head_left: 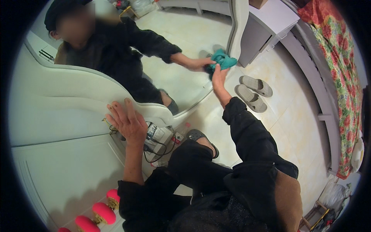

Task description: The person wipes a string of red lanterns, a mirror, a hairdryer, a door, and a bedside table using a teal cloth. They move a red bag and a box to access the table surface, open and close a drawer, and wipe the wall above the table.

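Holds a teal cloth [227,61] at the mirror's [185,34] right end, with the right hand [219,77] in a clamped grip on it; rests the left hand [129,121], fingers apart, on the white frame [73,88] along the mirror's near edge. Could slip off that curve from overreaching, or stumble on the slippers [252,101] right of the mirror through a careless step.

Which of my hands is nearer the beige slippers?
Right hand, just left of the slippers, holding the teal cloth. The left hand is farther left, on the white frame.

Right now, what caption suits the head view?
Right hand holds teal cloth at the mirror; left hand on its white frame.
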Motion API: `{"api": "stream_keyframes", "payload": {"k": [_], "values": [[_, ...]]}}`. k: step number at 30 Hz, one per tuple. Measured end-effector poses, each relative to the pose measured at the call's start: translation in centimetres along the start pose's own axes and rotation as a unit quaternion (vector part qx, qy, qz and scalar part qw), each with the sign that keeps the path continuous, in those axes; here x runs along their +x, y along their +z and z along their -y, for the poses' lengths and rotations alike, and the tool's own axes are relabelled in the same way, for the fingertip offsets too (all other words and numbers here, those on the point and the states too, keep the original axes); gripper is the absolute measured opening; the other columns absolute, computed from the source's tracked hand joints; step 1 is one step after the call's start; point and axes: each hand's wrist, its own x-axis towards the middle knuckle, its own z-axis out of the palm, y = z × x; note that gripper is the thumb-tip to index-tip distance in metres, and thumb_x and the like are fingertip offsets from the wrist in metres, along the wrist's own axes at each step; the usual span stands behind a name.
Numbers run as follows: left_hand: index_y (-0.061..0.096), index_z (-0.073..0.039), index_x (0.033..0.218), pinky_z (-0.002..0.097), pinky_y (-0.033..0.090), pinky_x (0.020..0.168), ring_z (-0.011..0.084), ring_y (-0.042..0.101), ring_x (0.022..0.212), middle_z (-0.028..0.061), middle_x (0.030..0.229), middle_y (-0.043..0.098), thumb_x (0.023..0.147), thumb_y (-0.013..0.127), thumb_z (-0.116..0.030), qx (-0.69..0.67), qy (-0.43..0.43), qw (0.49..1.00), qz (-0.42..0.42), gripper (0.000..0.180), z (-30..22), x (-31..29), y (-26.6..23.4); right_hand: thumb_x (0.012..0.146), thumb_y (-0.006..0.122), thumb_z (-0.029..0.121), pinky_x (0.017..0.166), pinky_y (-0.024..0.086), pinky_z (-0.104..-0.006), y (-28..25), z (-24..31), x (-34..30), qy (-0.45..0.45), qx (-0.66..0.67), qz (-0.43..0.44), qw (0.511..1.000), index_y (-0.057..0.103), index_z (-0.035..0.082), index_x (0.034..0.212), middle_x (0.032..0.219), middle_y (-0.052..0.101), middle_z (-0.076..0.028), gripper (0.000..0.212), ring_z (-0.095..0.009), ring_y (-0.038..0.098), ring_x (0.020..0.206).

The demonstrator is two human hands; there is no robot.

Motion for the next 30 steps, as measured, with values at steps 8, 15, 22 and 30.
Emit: {"api": "stream_keyframes", "payload": {"k": [8, 15, 22, 30], "values": [[0.039, -0.005, 0.145, 0.0635, 0.014, 0.114, 0.0525, 0.024, 0.141, 0.0258, 0.153, 0.027, 0.085, 0.054, -0.005, 0.004, -0.007, 1.000, 0.013, 0.062, 0.4, -0.6, 0.1, 0.085, 0.055, 0.012, 0.109, 0.033, -0.0414, -1.9, -9.9, -4.7, 0.093, 0.005, 0.084, 0.992, 0.024, -0.004, 0.147, 0.140, 0.043, -0.023, 0.071, -0.035, 0.044, 0.129], [0.040, -0.008, 0.145, 0.0615, 0.018, 0.114, 0.0461, 0.029, 0.142, 0.0210, 0.152, 0.031, 0.083, 0.056, -0.005, 0.014, 0.005, 1.000, 0.010, 0.064, -0.3, 0.0, 0.4, 0.089, 0.056, 0.021, 0.092, 0.044, -0.0448, 1.8, -11.1, -19.5, 0.380, 0.156, 0.201, 0.889, 0.036, 0.003, 0.133, 0.126, 0.048, -0.017, 0.051, -0.030, 0.050, 0.113], [0.040, -0.008, 0.145, 0.0599, 0.024, 0.113, 0.0412, 0.031, 0.141, 0.0181, 0.152, 0.033, 0.082, 0.060, -0.004, -0.003, -0.017, 0.999, 0.044, 0.067, -0.6, 1.2, -1.6, 0.089, 0.055, 0.023, 0.082, 0.050, -0.0402, 1.5, 9.9, -20.6, 0.403, 0.132, 0.328, 0.844, 0.042, 0.005, 0.130, 0.116, 0.055, -0.014, 0.047, -0.028, 0.057, 0.102], [0.049, -0.003, 0.137, 0.0560, 0.025, 0.115, 0.0406, 0.031, 0.142, 0.0204, 0.151, 0.035, 0.080, 0.057, -0.002, -0.063, -0.026, 0.996, 0.063, 0.058, -1.5, 2.0, -3.0, 0.088, 0.064, 0.036, 0.081, 0.050, -0.0426, 1.1, 28.9, -17.3, -0.128, 0.087, 0.412, 0.898, 0.046, -0.002, 0.130, 0.111, 0.063, -0.026, 0.059, -0.039, 0.064, 0.102]]}}
